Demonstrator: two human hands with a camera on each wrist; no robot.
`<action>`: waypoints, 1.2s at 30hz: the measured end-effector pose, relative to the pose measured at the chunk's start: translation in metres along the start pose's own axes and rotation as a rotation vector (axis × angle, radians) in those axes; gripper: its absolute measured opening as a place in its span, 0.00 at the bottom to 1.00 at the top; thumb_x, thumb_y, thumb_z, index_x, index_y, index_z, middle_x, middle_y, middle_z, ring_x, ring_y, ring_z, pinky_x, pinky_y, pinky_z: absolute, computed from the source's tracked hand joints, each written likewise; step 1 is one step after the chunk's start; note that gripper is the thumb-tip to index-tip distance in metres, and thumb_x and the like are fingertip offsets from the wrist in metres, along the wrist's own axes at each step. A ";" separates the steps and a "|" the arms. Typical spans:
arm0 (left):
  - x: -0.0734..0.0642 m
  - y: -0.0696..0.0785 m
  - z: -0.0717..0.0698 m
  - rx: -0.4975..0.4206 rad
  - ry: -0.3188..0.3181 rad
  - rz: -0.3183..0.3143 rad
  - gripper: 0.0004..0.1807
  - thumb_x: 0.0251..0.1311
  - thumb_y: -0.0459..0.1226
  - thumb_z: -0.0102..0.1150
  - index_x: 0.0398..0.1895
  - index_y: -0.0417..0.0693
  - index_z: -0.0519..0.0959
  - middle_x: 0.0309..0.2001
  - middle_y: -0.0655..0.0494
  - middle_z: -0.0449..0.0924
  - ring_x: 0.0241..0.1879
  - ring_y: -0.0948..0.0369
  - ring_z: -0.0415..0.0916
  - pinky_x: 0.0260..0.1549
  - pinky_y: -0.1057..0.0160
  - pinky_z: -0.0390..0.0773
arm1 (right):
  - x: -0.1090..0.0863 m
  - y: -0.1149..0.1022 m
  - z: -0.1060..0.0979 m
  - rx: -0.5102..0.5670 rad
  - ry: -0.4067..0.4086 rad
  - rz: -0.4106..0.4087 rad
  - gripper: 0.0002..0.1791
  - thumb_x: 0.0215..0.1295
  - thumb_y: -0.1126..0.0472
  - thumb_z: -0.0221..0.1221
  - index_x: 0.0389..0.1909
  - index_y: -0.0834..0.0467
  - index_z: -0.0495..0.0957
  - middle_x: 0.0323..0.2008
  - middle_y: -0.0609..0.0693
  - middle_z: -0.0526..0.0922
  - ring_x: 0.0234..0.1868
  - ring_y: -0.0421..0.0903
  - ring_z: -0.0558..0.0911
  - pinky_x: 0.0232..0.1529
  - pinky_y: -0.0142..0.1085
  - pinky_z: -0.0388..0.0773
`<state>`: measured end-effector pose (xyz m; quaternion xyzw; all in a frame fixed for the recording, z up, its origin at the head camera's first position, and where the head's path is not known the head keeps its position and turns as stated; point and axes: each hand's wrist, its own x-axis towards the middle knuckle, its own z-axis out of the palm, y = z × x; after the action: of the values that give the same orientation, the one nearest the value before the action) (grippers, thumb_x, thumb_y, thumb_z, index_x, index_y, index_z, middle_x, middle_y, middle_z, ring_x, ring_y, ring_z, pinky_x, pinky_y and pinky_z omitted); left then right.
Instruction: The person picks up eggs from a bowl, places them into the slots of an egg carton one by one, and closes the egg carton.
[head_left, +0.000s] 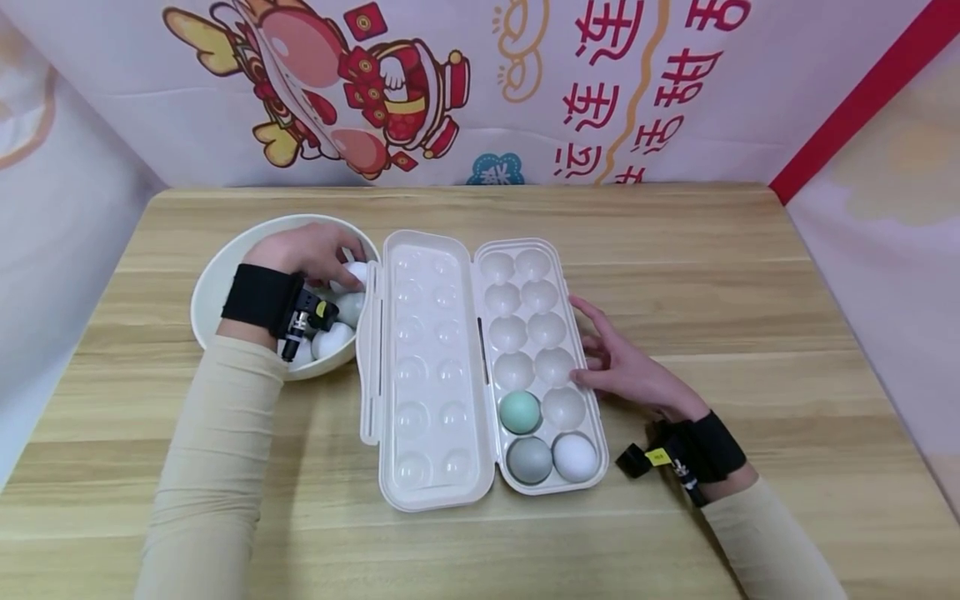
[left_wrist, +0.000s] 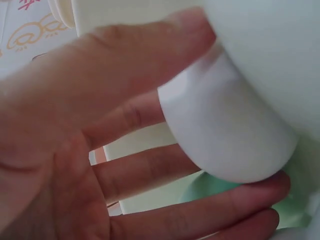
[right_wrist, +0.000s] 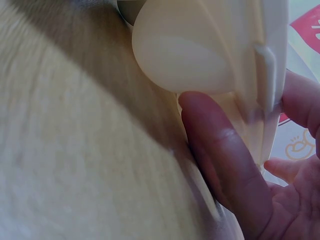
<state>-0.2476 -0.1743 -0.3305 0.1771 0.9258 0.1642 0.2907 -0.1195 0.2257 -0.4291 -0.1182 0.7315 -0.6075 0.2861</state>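
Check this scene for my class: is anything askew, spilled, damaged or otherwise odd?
One oddity: the cartoon figure on the backdrop lies sideways, boots to the right. On the table, nothing looks spilled or broken: three eggs sit in the open carton, and the bowl stands upright.
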 end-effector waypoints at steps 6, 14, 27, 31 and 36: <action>0.003 -0.004 0.002 0.008 0.021 0.006 0.18 0.52 0.39 0.63 0.46 0.42 0.77 0.39 0.42 0.75 0.29 0.50 0.73 0.29 0.55 0.77 | 0.000 0.000 0.000 -0.002 0.003 0.008 0.51 0.59 0.68 0.58 0.68 0.29 0.36 0.61 0.68 0.63 0.52 0.58 0.75 0.41 0.47 0.79; 0.002 -0.007 0.005 0.040 0.056 0.043 0.17 0.54 0.39 0.61 0.46 0.44 0.76 0.37 0.43 0.76 0.26 0.53 0.73 0.23 0.60 0.75 | -0.002 -0.002 0.001 0.031 0.001 0.008 0.51 0.59 0.69 0.57 0.68 0.29 0.36 0.62 0.68 0.62 0.52 0.59 0.75 0.40 0.49 0.79; -0.014 0.007 -0.008 0.098 0.094 0.082 0.19 0.55 0.41 0.59 0.49 0.42 0.73 0.39 0.40 0.77 0.26 0.55 0.75 0.29 0.57 0.80 | -0.001 -0.002 0.001 0.018 -0.004 0.005 0.51 0.59 0.69 0.57 0.68 0.30 0.36 0.62 0.68 0.62 0.52 0.59 0.75 0.40 0.48 0.79; -0.023 0.016 -0.012 0.142 0.153 0.105 0.19 0.55 0.41 0.58 0.48 0.42 0.73 0.36 0.42 0.77 0.27 0.54 0.74 0.29 0.57 0.79 | -0.001 -0.002 0.001 0.018 -0.001 0.009 0.51 0.59 0.68 0.57 0.68 0.29 0.36 0.62 0.68 0.62 0.52 0.59 0.75 0.40 0.48 0.79; -0.032 0.029 -0.016 0.209 0.232 0.131 0.19 0.55 0.43 0.57 0.46 0.42 0.74 0.31 0.45 0.76 0.30 0.53 0.70 0.27 0.57 0.73 | -0.002 -0.003 0.001 0.046 0.000 0.011 0.51 0.59 0.69 0.57 0.68 0.28 0.36 0.62 0.68 0.61 0.53 0.59 0.74 0.39 0.49 0.80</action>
<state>-0.2257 -0.1652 -0.2910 0.2464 0.9517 0.1048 0.1504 -0.1178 0.2253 -0.4260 -0.1079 0.7180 -0.6225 0.2921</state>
